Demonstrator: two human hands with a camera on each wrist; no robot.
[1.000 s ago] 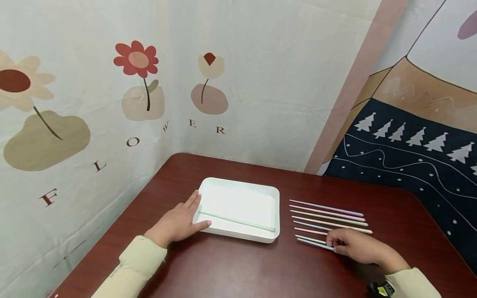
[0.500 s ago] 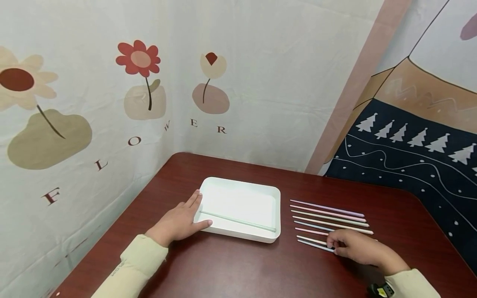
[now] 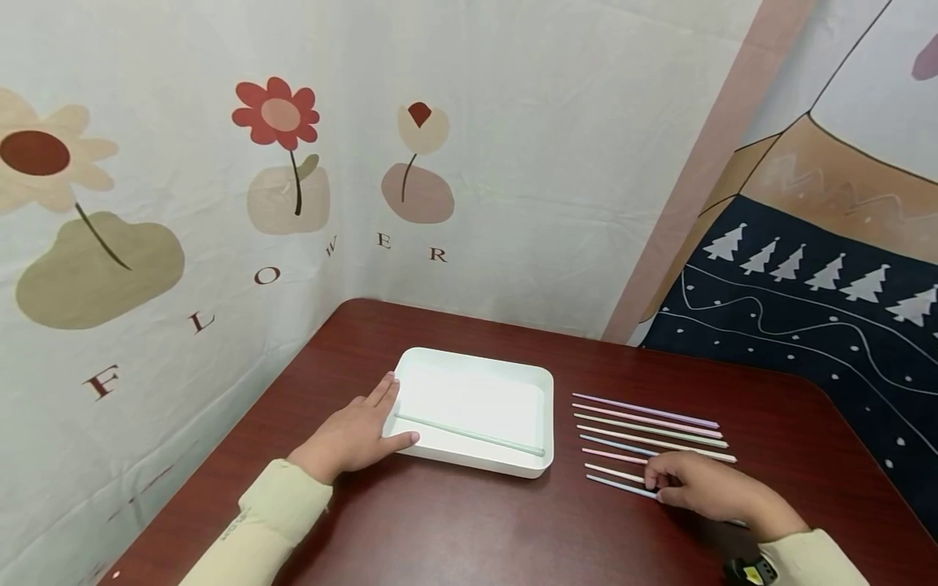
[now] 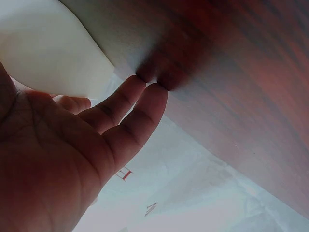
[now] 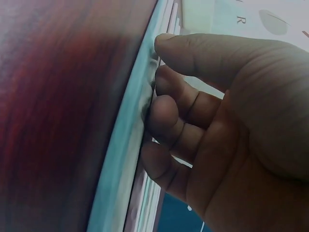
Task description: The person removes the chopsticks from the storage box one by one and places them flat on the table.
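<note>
In the head view, my left hand point(image 3: 355, 431) rests against the left side of a white rectangular tray point(image 3: 476, 464), its fingers fairly straight and its thumb over the front rim. One pale green chopstick point(image 3: 469, 434) lies in the tray near its front wall. To the right, my right hand point(image 3: 707, 486) pinches the nearest chopstick, a light blue one point(image 3: 619, 485), between thumb and curled fingers. In the right wrist view the thumb and fingertips touch this blue chopstick point(image 5: 128, 116) low over the table. Just behind it lies a cream chopstick point(image 3: 614, 473), partly hidden by the hand.
Farther back, several more chopsticks lie roughly parallel in a row, including a purple one point(image 3: 645, 410), a pink one point(image 3: 611, 456) and another blue one point(image 3: 615, 444). The dark red table point(image 3: 469, 529) meets a flower-printed curtain point(image 3: 528, 163) along its left and back edges.
The nearest blue chopstick has shifted slightly toward me, widening its gap from the cream one, and its far right end now shows below my right hand. My left hand stays at the tray.
</note>
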